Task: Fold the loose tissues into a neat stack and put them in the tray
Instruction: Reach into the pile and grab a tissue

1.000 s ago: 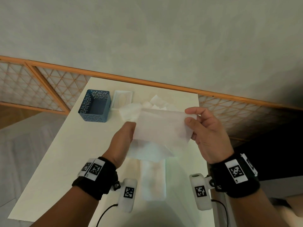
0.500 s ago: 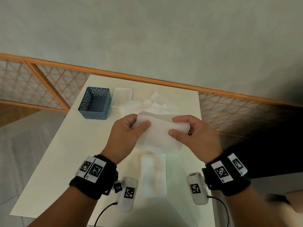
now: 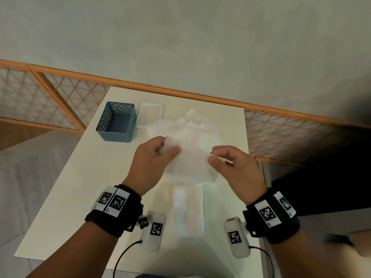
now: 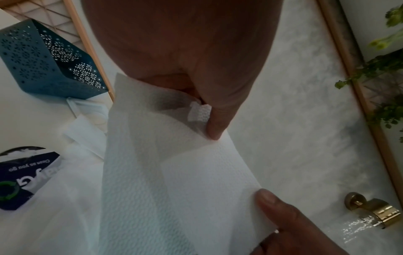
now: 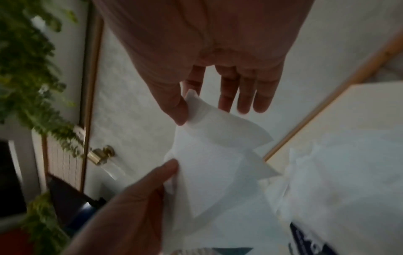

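Pinching a folded tissue (image 3: 190, 161) above the table (image 3: 80, 177), left hand (image 3: 152, 163) and right hand (image 3: 236, 169) fingers gripping opposite ends

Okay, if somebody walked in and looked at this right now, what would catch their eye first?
First, the white tissue held up over the middle of the table, the left hand pinching one end and the right hand the other. Behind it lies a loose pile of tissues, and at the far left corner stands a blue perforated basket beside a small white tray.
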Demonstrator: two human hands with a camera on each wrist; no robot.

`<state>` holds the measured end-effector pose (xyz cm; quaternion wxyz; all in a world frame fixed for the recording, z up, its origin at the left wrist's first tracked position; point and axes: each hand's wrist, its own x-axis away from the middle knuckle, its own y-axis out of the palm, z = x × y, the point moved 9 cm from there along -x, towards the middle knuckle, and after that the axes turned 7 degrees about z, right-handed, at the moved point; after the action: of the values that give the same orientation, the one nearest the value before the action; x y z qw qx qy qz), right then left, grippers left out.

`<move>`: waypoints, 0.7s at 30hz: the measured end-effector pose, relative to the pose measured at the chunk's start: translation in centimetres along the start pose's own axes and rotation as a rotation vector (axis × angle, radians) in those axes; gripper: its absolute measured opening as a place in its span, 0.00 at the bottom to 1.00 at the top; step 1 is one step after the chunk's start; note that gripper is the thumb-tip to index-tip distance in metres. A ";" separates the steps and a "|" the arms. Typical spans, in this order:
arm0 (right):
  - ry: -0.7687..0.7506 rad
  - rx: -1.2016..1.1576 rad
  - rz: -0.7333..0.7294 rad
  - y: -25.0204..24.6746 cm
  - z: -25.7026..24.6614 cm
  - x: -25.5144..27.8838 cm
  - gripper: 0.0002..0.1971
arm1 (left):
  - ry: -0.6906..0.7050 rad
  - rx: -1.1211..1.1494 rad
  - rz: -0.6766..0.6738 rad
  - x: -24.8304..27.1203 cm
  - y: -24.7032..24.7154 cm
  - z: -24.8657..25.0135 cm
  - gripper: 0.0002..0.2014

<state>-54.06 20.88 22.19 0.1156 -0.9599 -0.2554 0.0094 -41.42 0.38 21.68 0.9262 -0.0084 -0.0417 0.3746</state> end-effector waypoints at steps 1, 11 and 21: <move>0.042 -0.075 -0.020 0.3 0.4 0.2 0.06 | -0.004 -0.007 -0.008 0.1 0.1 -0.2 0.02; 0.024 0.117 -0.063 2.1 0.8 0.4 0.15 | 0.032 -0.088 -0.188 0.5 1.9 -0.6 0.05; -0.170 0.263 -0.026 2.2 -1.1 0.0 0.05 | 0.035 -0.092 -0.165 0.4 1.6 -0.2 0.05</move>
<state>-52.91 18.83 22.76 0.2183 -0.9288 -0.2734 0.1225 -42.26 1.85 21.39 0.9531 -0.0542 -0.0431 0.2946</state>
